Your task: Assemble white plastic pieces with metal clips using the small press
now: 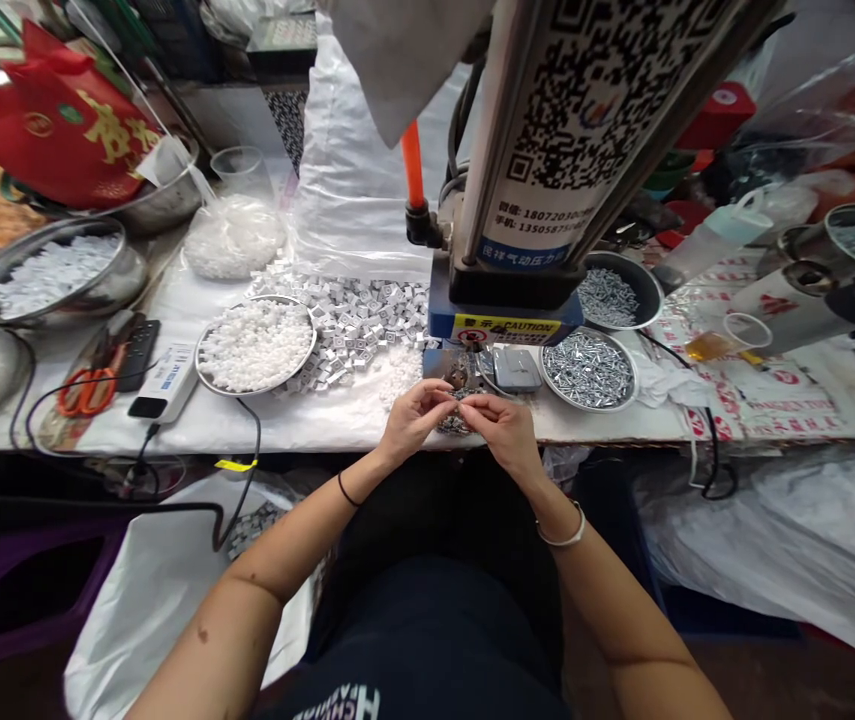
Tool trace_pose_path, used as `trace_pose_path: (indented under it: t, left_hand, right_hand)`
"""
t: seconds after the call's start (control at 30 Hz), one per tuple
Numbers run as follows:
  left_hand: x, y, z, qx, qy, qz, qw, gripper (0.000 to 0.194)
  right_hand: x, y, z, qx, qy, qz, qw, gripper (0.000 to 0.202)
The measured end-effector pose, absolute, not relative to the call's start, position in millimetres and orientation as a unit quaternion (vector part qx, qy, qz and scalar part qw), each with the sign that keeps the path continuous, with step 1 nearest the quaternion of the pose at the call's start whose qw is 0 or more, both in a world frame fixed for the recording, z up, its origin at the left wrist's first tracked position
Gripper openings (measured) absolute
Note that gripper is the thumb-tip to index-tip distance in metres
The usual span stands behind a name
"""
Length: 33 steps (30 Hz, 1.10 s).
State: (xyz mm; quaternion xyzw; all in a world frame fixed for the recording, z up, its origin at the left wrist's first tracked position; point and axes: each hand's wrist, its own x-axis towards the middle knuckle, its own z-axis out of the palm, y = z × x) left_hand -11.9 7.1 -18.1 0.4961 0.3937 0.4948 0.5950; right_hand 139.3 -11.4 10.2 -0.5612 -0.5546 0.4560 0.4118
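My left hand [413, 418] and my right hand [503, 428] meet at the table's front edge, thumbs and forefingers pinched close together. Whatever lies between the fingertips is too small to name. Just beneath them is a heap of small metal parts [454, 424], partly covered by my fingers. Directly behind my hands stands a blue press [506, 322] with a yellow caution label. A grey metal block [517, 369] sits at its base. To the right is a bowl of metal pins or screws [588, 370]. Loose small white and grey blocks [352, 330] spread out to the left.
A steel bowl of white plastic pieces [255, 345] stands left, beside a white power strip [164, 385] and orange scissors [87, 392]. Behind right are a dark bowl of metal pins [607, 298] and a plastic cup of yellow liquid [727, 338]. Cables hang over the front edge.
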Motion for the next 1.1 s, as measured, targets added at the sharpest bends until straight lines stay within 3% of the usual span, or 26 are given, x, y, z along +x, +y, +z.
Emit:
trace_pose_path:
  t: [0.2, 0.3, 0.5, 0.63, 0.97, 1.1]
  left_hand:
    - [-6, 8, -20, 0.353, 0.419, 0.523, 0.653, 0.031]
    - [-5, 9, -19, 0.311, 0.425, 0.502, 0.685, 0.027]
    - [1, 6, -8, 0.231, 0.407, 0.468, 0.750, 0.027]
    - [3, 2, -1, 0.208, 0.391, 0.470, 0.764, 0.026]
    - [-5, -1, -2, 0.174, 0.402, 0.433, 0.788, 0.035]
    - [-6, 5, -3, 0.245, 0.411, 0.412, 0.775, 0.036]
  right_hand:
    - [142, -13, 6, -0.585, -0.634, 0.320, 0.391, 0.017]
    - [148, -9, 6, -0.593, -0.614, 0.341, 0.393, 0.018]
    - [143, -6, 8, -0.573, -0.508, 0.412, 0.493, 0.020]
    - [136, -7, 6, -0.564, -0.500, 0.428, 0.498, 0.019]
    - [144, -15, 7, -0.523, -0.690, 0.263, 0.426, 0.015]
    - [142, -16, 7, -0.529, -0.686, 0.221, 0.448, 0.016]
